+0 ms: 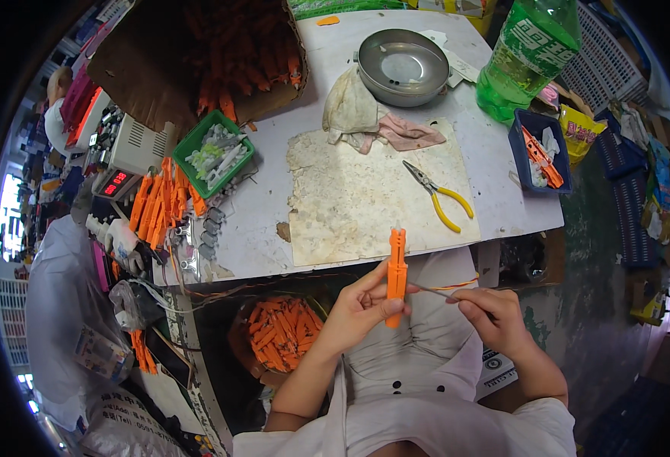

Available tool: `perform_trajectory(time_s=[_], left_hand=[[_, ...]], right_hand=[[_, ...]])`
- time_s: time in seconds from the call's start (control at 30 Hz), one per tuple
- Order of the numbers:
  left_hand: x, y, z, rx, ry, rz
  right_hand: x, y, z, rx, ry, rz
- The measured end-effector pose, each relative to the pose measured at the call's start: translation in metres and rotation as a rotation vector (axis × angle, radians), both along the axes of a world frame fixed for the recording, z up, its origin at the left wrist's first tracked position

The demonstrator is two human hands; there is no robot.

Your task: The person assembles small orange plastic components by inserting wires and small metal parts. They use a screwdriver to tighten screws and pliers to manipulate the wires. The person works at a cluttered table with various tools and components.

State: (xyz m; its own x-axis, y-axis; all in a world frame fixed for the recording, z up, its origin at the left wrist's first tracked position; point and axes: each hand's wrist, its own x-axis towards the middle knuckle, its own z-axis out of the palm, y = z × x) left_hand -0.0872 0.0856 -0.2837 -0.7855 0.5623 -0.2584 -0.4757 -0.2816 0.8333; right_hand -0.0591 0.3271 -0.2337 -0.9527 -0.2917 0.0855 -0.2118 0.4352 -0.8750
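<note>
In our left hand [364, 308] we grip an upright orange casing [397, 266], thumb and fingers closed around its lower part, just off the near edge of the white table [519, 213]. Our right hand [499, 316] pinches a thin rod [430, 290] between thumb and fingers, its far end at the casing's side (whether it goes in, we cannot tell). On the stained sheet [350, 202] before us lie yellow-handled pliers [439, 198], with crumpled cloths [350, 103] farther back.
</note>
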Motion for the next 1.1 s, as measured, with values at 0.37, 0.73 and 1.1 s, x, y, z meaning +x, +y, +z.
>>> perform_trajectory(time_s=[0.37,0.73,1.1], left_hand=[[0.004,0.005,-0.002,0.110,-0.061,0.070],[0.010,0.006,0.002,-0.072,0.047,0.083],[0.005,0.002,0.000,0.142,-0.119,0.001]], right_hand=[[-0.005,0.001,0.017,0.043,-0.454,0.087],[-0.002,0.011,-0.002,0.110,-0.271,0.216],[-0.013,0.023,-0.011,0.021,0.137,0.060]])
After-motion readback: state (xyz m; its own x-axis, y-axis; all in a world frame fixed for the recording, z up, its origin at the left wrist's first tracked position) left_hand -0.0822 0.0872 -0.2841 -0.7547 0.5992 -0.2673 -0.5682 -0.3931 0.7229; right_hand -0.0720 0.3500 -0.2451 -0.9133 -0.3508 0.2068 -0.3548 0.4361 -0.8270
